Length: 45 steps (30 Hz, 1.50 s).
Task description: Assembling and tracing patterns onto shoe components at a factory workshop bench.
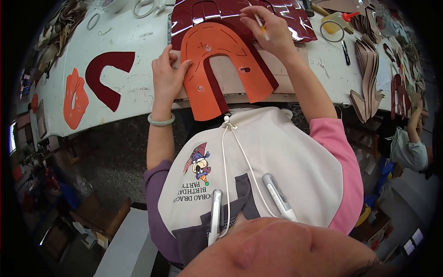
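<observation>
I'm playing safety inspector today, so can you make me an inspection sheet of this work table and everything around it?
Surface: white table, scuffed and marked.
Job's things: orange arch-shaped piece lying over dark red material; glossy dark red sheet beyond it.
Clutter: dark red curved piece and smaller orange piece at left; red-tipped bottle, black pen and stacked beige pieces at right.
Hands: left hand has its thumb at the arch's edge; right hand holds a thin pen-like tool.
Cables: nothing seen clearly.
Surroundings: dark speckled floor; another person at far right.
</observation>
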{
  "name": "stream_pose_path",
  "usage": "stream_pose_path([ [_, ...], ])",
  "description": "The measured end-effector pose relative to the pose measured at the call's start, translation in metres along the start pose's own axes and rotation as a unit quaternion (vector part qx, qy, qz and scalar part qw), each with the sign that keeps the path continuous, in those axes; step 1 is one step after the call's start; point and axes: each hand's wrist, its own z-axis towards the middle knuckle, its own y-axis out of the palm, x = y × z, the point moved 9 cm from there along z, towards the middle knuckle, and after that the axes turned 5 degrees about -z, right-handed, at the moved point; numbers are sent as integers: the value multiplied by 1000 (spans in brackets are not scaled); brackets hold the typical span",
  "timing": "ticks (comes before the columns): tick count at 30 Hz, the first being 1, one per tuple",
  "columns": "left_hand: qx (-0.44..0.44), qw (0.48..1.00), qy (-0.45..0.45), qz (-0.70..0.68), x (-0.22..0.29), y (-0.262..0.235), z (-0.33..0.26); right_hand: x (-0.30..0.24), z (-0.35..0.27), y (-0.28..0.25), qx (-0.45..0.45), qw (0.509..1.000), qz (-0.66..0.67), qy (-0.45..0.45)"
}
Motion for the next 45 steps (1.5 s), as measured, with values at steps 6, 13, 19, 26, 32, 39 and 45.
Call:
stream_pose_path([
  [6, -26, 997, -68, -35, -16, 11, -11, 26, 9, 35, -2, 996, -60, -60],
  [13, 95, 992, -10, 81, 12, 1, -15, 7, 15, 41, -18, 995, -36, -89],
  [19, 109, 985, -83, -109, 3, -19, -25, 4, 7, 40, -20, 994, -59, -86],
  [26, 304, 721, -137, -608, -101, -125, -71, -30, -12, 30, 124, 962, -103, -221],
  [32, 148, 464, -90, -869, -112, -98, -59, -7, -9, 24, -5, 971, 228, -68],
  [39, 49, 655, -130, -743, -46, -36, -14, 104, 62, -186, 284, 958, -6, -37],
  [45, 68, 825, -181, -531, 4, 10, -3, 103, 10, -127, 11, 906, -151, 396],
])
